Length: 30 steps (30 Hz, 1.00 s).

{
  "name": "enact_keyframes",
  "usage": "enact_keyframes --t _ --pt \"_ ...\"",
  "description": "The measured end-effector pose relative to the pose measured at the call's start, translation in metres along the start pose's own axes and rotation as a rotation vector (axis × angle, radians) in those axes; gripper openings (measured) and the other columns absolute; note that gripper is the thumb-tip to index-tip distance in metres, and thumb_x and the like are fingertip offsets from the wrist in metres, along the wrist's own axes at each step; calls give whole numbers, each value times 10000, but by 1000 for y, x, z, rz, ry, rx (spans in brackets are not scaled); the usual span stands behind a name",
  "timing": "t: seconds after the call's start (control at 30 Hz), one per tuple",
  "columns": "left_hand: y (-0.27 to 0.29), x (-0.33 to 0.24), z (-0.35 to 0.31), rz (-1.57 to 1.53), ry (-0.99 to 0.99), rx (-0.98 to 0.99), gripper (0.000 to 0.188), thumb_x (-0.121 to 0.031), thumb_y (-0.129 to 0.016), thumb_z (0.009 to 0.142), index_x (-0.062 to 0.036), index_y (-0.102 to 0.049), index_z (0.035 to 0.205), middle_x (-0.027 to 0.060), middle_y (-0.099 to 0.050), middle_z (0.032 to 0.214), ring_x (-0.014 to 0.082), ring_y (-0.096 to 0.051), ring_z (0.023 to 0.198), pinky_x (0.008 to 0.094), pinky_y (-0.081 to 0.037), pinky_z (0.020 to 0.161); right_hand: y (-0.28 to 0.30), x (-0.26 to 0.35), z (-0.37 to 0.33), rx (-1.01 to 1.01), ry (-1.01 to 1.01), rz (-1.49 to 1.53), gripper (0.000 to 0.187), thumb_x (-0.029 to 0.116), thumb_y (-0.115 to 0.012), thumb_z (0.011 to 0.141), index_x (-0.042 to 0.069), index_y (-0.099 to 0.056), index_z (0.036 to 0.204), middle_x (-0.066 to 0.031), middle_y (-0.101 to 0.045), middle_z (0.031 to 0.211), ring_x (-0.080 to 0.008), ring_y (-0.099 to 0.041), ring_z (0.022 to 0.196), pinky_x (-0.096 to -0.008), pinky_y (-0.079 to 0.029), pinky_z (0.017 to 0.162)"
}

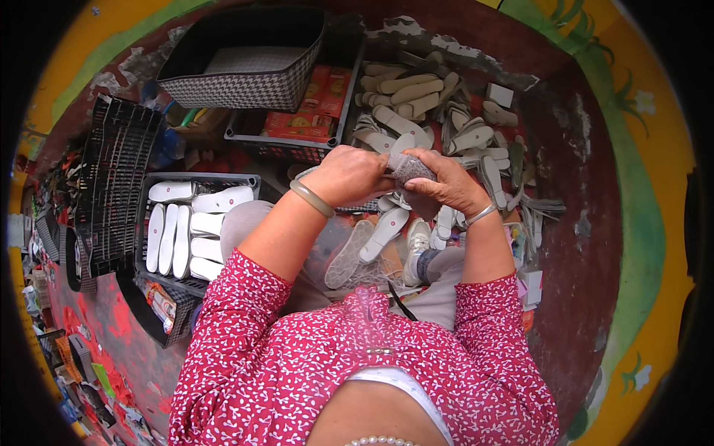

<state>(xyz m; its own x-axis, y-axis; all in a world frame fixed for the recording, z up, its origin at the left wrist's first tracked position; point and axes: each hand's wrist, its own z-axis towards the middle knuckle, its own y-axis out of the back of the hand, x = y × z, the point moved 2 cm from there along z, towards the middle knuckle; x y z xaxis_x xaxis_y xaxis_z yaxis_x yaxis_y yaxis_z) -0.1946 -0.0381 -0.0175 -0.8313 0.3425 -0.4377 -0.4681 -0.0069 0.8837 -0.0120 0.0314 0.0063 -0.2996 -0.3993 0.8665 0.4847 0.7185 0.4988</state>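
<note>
Both hands are raised in front of me over a heap of insoles. My right hand (455, 184) grips a grey, rough-textured cloth piece (410, 168), thumb on the near side and fingers over the top. My left hand (349, 175) is closed, its fingertips pressed against the left side of that piece. A white rounded tip (402, 142), like an insole's end, shows just beyond the cloth; whether it is held too, I cannot tell. Below my hands lie a white insole (385, 233) with a small red mark and a pale patterned sole (347, 256).
A black crate (254, 186) at left holds white insoles in rows. Behind it, a houndstooth basket (245, 88) rests over a crate with red boxes (316, 104). Loose insoles (416, 93) pile up at far right. A black crate (119, 189) stands tilted at left.
</note>
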Motion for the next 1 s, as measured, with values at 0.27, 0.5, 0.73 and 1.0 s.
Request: enact_keyframes --t 0.27,0.5,0.73,1.0 --pt "27 27 9 58 169 -972 509 -315 -720 764 -13 -531 1128 178 -540 1108 319 -492 1080 352 -412 908 11 -32 1 -498 -127 601 244 160 -579 908 -16 -574 1077 -41 -626 935 -96 -586 795 -227 -483 706" --pt "-20 25 23 -1912 417 -693 586 -386 -639 859 -10 -417 1249 51 -529 1105 156 -484 1030 312 -390 908 -38 -13 26 -658 -50 873 276 210 -558 929 -11 -533 1092 -76 -611 994 -133 -583 878 -267 -479 772" --pt "-14 57 20 -1886 353 -835 382 -262 -468 952 4 -445 1225 146 -602 1000 240 -603 860 374 -502 773 -87 2 36 -490 -88 986 255 214 -548 936 -1 -551 1073 -52 -602 997 -112 -559 891 -253 -459 787" --pt "27 84 2 -2079 341 -929 372 -258 -454 959 8 -452 1218 186 -606 1025 286 -615 896 417 -521 786 -26 20 22 -716 160 926 299 229 -484 963 44 -520 1195 -56 -605 1087 -162 -589 975 -309 -472 863"
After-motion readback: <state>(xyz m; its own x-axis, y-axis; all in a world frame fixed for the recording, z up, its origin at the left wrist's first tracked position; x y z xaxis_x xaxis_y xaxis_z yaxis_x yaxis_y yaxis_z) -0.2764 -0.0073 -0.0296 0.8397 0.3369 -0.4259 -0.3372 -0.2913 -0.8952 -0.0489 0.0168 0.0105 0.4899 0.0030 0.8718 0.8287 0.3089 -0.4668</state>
